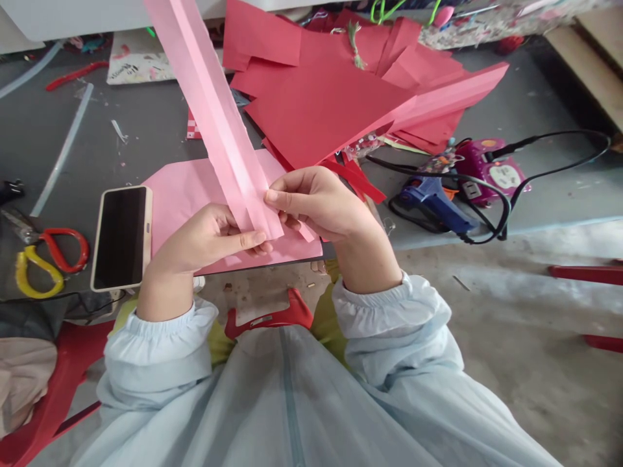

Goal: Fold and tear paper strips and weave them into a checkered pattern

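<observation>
A long pink paper strip (214,104), creased along its length and rough on one edge, slants up and away to the left from my two hands. My left hand (219,240) pinches its near end, thumb on top and fingers beneath. On the strip's right edge, a little farther up, my right hand (316,201) closes with thumb and forefinger. Under both hands a pink paper sheet (180,188) lies on the grey table (141,123). A small pink piece shows below my right fingers, partly hidden.
Left of the sheet lie a phone (121,237) and scissors (53,259) with red and yellow handles. Red paper sheets (326,110) pile up behind. At right are a blue glue gun (438,201), a purple power block (491,172) and looping black cable. A red stool (272,318) shows below.
</observation>
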`<action>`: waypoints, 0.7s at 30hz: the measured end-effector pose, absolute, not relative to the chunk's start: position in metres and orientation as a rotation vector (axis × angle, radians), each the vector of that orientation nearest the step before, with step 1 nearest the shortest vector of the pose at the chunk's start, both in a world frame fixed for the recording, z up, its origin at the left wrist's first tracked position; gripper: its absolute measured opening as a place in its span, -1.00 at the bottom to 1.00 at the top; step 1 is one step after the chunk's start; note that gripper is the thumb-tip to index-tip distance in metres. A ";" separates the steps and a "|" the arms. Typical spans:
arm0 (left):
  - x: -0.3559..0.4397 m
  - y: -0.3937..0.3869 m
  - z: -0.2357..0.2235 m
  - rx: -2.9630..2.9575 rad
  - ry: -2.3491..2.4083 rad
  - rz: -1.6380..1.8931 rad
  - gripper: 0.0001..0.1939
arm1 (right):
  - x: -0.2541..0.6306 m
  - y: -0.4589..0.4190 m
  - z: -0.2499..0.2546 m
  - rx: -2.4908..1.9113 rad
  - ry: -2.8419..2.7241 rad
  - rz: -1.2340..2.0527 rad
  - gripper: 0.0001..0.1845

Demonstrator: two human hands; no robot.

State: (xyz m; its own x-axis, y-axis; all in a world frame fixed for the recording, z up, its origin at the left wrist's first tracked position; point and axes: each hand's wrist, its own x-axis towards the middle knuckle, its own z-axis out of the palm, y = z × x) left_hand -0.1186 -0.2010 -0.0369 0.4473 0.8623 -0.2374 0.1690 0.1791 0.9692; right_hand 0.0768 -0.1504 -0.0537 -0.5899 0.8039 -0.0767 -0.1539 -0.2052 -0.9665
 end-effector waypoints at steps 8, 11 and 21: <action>-0.118 -0.202 -0.037 1.301 1.061 0.620 -0.73 | 0.079 -0.150 -0.052 -0.811 -1.420 1.883 -0.55; -0.118 -0.201 -0.036 1.302 1.061 0.616 -0.73 | 0.078 -0.150 -0.052 -0.796 -1.434 1.877 -0.57; -0.111 -0.202 -0.044 1.196 1.220 0.693 -0.71 | 0.077 -0.155 -0.053 -0.916 -1.546 1.641 -0.77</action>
State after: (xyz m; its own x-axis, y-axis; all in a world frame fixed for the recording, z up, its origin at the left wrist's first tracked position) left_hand -0.1108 -0.2017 -0.0445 0.2647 0.9070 -0.3276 0.1831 0.2863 0.9405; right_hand 0.0767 -0.1546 -0.0530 -0.5103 0.8593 -0.0336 -0.0176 -0.0495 -0.9986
